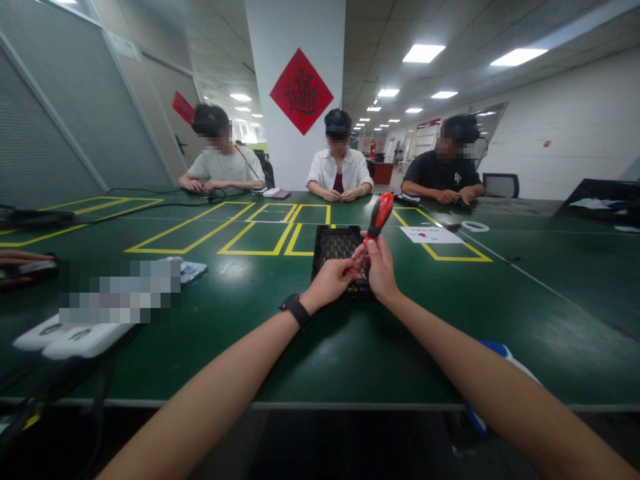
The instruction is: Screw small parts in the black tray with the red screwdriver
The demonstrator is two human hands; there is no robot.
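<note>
A screwdriver [382,212] with a red and black handle stands nearly upright in my right hand [381,273], its shaft pointing down. Close beside it, my left hand [330,283], with a black band on the wrist, has its fingertips pinched together near the lower end of the shaft. What those fingers grip is too small to make out. Both hands are over a black open case [317,257] on the green table. Small dark parts or compartments show inside it; my hands cover its near part.
White devices [80,337] with cables lie at the left, partly blurred out. Right of the case are a printed sheet [431,235] and a white ring [475,231]. Yellow tape outlines mark the table [225,347]. Three people sit opposite; another person's hand [23,259] shows at left.
</note>
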